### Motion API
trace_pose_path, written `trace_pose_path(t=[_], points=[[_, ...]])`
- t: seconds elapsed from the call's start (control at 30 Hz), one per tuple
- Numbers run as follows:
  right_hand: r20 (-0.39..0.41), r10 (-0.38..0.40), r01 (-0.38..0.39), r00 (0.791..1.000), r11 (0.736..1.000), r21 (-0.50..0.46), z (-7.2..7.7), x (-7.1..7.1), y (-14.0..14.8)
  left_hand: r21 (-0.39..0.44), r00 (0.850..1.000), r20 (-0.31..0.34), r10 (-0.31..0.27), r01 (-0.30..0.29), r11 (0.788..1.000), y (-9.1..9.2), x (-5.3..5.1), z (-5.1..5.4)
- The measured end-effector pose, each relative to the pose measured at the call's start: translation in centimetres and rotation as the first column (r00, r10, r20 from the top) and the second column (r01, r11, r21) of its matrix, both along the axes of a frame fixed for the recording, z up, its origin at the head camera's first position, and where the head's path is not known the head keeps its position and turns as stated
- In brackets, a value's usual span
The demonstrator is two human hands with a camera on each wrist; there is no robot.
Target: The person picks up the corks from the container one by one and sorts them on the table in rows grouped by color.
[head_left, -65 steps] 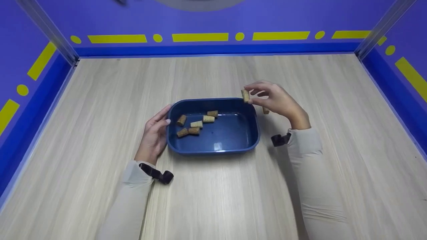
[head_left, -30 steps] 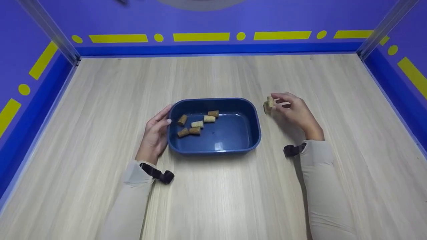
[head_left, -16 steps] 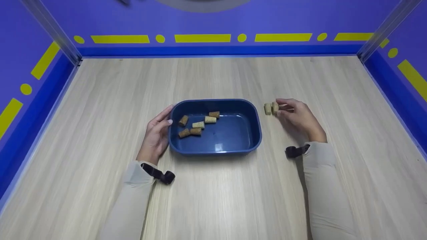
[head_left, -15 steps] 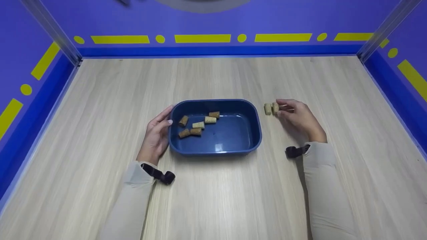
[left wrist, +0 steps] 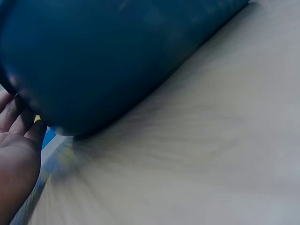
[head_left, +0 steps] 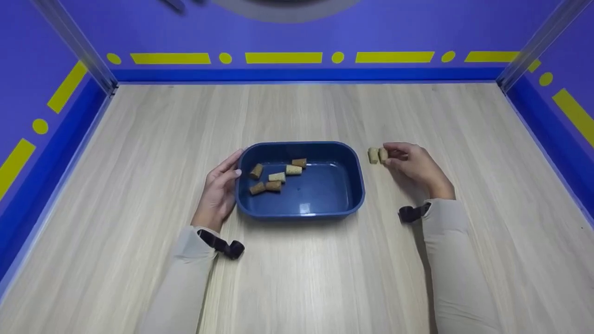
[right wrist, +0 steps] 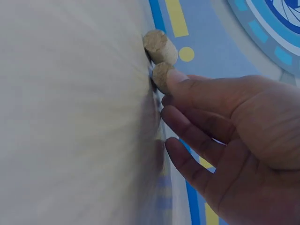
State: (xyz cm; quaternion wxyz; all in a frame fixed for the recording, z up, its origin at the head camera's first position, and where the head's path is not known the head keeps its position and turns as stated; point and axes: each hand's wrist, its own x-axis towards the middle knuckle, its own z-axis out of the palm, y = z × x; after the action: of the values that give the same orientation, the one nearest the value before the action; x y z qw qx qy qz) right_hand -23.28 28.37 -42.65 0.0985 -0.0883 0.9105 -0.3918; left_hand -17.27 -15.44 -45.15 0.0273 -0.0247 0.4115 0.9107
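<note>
In the head view, my left hand [head_left: 217, 195] rests against the left end of a dark blue plastic tub [head_left: 299, 215]. Its thumb touches the rim and its fingers lie along the outer wall, as the left wrist view also shows. Right of the tub, my right hand [head_left: 417, 168] pinches a pale cork [head_left: 383, 155] between thumb and fingers, down at the table. Close beside that cork lies a second pale cork [head_left: 373, 156]; the right wrist view shows their round ends [right wrist: 155, 42] side by side. Several brown and pale corks [head_left: 277, 177] lie inside the tub, mostly to the left.
The light wood-grain table [head_left: 297, 278] is bounded by blue-purple walls [head_left: 297, 37] with yellow marks at the back and sides. A dark wrist camera [head_left: 234, 249] sits on the left cuff, another wrist camera [head_left: 408, 214] on the right.
My right hand has carried the cork from over the tub's right rim out to the right and lowered it beside the other cork on the table. The left hand has stayed at the tub.
</note>
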Motion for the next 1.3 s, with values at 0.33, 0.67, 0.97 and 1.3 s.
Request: trace_pose_path(t=[0.33,0.67,0.97,1.3], points=[[-0.007,0.025,-0.025,1.0,0.999,0.032,0.0,-0.1,-0.2,0.002,1.0,0.016,0.011,-0.011,1.0,0.0,0.2,-0.5],[0.007,0.026,-0.027,1.0,0.999,0.04,0.4,-0.2,-0.1,0.015,1.0,0.005,0.004,-0.004,1.0,0.1,0.0,-0.2],[-0.001,0.032,-0.032,0.999,0.998,0.054,0.9,-0.2,0.2,0.018,1.0,-0.008,0.001,0.0,1.0,0.0,-0.1,-0.1],[-0.006,0.032,-0.032,0.999,0.998,0.059,1.9,0.0,0.2,0.01,1.0,-0.012,0.002,-0.002,1.0,0.0,-0.1,0.0]])
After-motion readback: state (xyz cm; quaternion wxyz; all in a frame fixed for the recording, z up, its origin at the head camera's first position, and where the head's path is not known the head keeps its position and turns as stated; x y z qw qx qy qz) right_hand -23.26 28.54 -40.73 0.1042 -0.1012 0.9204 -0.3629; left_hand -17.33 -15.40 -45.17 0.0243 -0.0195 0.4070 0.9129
